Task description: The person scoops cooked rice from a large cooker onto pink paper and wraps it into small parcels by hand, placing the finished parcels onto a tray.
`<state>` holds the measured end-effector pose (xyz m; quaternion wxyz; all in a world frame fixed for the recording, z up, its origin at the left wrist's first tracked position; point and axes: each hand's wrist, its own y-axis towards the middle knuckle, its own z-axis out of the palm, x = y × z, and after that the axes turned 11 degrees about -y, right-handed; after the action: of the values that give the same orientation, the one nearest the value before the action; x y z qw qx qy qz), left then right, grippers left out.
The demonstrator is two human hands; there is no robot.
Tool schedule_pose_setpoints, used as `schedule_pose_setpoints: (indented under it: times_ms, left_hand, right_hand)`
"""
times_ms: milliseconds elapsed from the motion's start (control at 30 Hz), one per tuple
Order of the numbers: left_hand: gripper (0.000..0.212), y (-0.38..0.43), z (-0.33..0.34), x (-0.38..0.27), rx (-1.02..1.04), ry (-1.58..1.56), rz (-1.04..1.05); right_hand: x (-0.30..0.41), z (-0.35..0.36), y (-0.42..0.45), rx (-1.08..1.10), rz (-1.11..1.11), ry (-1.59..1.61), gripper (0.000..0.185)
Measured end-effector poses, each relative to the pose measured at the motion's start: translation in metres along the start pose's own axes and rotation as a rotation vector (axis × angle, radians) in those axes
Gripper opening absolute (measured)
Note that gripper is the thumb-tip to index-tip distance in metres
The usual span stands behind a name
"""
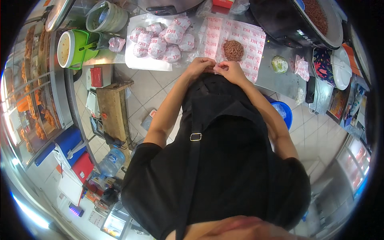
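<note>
A mound of brown rice [233,50] lies on printed wrapping paper [252,54] at the counter's near edge. Just below and left of the rice, my left hand [201,67] and my right hand [230,70] meet fingertip to fingertip. Both pinch the near edge of a thin, translucent wrapper sheet [217,57]. To the left, several wrapped rice balls [157,48] are heaped on white paper [132,61]. One small crumpled wrapped bundle [116,44] sits apart, further left.
A large black cooker [279,21] with brown rice inside stands at the back right. A green bucket [87,48] and a clear plastic tub [112,21] are at the left. A small green-filled bag [280,64] and a crumpled wrapper [301,68] lie at the right.
</note>
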<state>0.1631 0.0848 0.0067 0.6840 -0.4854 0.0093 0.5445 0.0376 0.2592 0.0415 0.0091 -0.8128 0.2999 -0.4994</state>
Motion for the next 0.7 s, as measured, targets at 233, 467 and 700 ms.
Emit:
schedule_pose_setpoints:
  times_ms: [233, 467, 700]
  left_hand:
    - [0.021, 0.007, -0.002, 0.001, 0.066, 0.064, -0.016]
    - [0.022, 0.007, -0.001, -0.001, 0.085, 0.111, -0.012]
    - [0.018, 0.009, 0.0, 0.0, 0.045, 0.219, 0.048]
  right_hand:
    - [-0.007, 0.003, 0.003, -0.03, -0.041, -0.155, 0.029]
    - [-0.018, 0.003, 0.004, -0.025, -0.057, -0.163, 0.027]
    - [-0.003, -0.003, 0.002, 0.034, -0.02, -0.211, 0.029]
